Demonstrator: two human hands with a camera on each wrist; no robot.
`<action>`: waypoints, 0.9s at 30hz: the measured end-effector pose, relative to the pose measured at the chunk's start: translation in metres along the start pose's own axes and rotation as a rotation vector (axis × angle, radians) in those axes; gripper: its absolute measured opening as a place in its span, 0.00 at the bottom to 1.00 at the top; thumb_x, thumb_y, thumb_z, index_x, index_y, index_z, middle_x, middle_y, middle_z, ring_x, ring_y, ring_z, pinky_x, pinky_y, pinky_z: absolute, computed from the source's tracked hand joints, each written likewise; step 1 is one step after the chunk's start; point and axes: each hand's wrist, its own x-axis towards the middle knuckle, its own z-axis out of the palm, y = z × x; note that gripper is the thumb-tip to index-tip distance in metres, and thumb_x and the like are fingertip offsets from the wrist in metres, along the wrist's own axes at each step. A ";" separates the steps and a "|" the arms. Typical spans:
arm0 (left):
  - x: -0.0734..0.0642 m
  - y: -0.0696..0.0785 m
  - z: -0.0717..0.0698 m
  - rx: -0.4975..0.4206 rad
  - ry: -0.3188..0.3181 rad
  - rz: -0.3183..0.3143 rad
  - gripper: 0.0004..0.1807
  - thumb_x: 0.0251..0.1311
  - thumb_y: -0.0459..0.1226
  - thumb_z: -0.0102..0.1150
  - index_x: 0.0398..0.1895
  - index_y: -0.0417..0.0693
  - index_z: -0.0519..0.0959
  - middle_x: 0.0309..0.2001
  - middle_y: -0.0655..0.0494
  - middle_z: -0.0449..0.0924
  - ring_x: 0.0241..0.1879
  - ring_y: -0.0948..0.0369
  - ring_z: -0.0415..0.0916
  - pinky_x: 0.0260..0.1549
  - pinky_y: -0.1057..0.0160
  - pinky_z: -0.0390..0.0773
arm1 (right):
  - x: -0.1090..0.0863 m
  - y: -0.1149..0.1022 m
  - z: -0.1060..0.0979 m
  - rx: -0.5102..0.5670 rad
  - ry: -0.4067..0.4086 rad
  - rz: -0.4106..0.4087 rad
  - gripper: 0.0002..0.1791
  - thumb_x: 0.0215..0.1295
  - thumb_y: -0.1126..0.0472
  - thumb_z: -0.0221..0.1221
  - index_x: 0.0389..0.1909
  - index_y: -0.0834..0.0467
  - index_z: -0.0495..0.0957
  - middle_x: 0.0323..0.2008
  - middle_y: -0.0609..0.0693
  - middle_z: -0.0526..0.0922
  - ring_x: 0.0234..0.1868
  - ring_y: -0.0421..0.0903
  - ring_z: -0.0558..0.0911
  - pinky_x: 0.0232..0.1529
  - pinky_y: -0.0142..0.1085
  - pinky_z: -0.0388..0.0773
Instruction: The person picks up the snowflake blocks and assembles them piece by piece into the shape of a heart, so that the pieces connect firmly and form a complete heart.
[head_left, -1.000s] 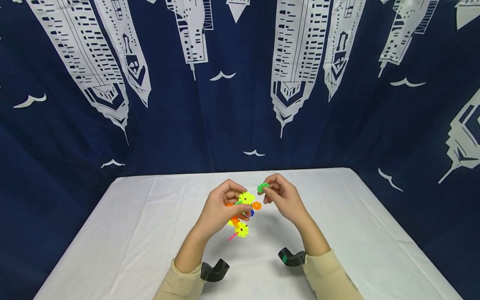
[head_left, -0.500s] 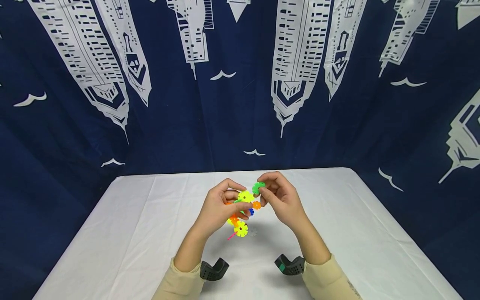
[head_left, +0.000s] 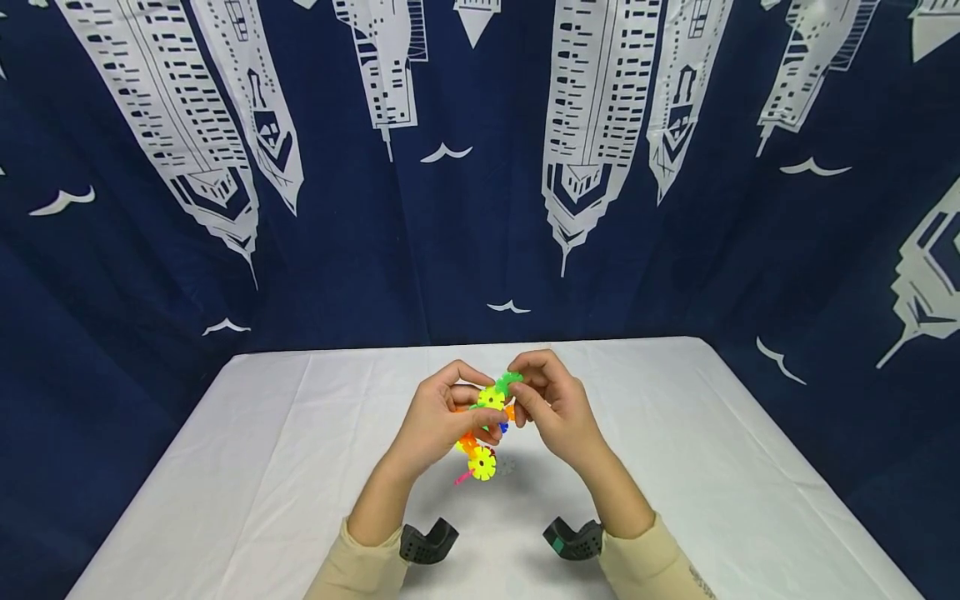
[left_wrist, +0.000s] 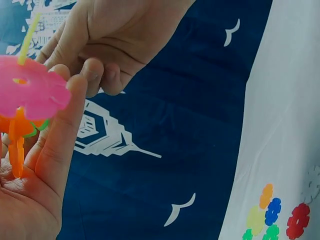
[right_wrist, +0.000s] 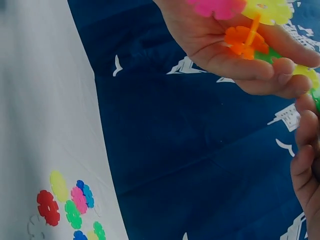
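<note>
My left hand point(head_left: 435, 419) grips a cluster of notched, flower-shaped plastic discs joined at their slots. A yellow disc point(head_left: 491, 398) stands at its upper end. Another yellow disc point(head_left: 482, 463) and a thin pink edge show lower down. In the left wrist view, a pink disc point(left_wrist: 30, 87) and an orange disc point(left_wrist: 17, 142) belong to the cluster, over the palm. My right hand point(head_left: 558, 414) pinches a green disc point(head_left: 509, 381) between thumb and fingers, its edge at the upper yellow disc. Fingers hide whether their slots are engaged.
Loose discs lie on the white-covered table point(head_left: 300, 467), among them a red disc point(right_wrist: 48, 207), a yellow one point(right_wrist: 59, 186) and a clear one point(right_wrist: 36, 227). A dark blue printed curtain point(head_left: 420, 250) hangs behind. Black mounts sit at both wrists.
My right hand has moved left, bringing the green disc from apart to the upper yellow disc's edge. My left hand and the cluster have stayed almost in place.
</note>
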 end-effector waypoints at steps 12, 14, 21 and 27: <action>-0.009 0.001 0.004 -0.082 -0.036 0.006 0.20 0.54 0.26 0.70 0.46 0.34 0.71 0.28 0.51 0.88 0.22 0.55 0.85 0.29 0.53 0.87 | -0.008 -0.004 0.015 -0.072 0.076 -0.149 0.12 0.65 0.81 0.54 0.47 0.69 0.72 0.21 0.55 0.75 0.13 0.39 0.66 0.14 0.23 0.66; -0.008 0.002 0.004 -0.085 -0.044 0.026 0.20 0.54 0.26 0.69 0.46 0.34 0.71 0.29 0.52 0.89 0.22 0.55 0.85 0.29 0.54 0.87 | -0.007 -0.003 0.017 -0.071 0.094 -0.181 0.10 0.65 0.80 0.54 0.46 0.70 0.73 0.21 0.55 0.75 0.13 0.38 0.65 0.13 0.23 0.65; -0.007 0.004 0.004 -0.110 -0.056 0.063 0.19 0.55 0.24 0.68 0.46 0.33 0.70 0.31 0.49 0.89 0.21 0.56 0.85 0.27 0.53 0.87 | -0.004 -0.002 0.021 -0.093 0.128 -0.244 0.07 0.69 0.73 0.55 0.46 0.71 0.73 0.22 0.54 0.75 0.13 0.38 0.65 0.13 0.21 0.64; -0.005 0.006 0.004 -0.106 -0.050 0.081 0.20 0.55 0.26 0.69 0.46 0.33 0.70 0.33 0.37 0.87 0.21 0.57 0.85 0.27 0.53 0.87 | -0.001 -0.001 0.020 -0.103 0.134 -0.250 0.07 0.69 0.73 0.55 0.46 0.71 0.73 0.22 0.54 0.75 0.13 0.38 0.66 0.15 0.22 0.66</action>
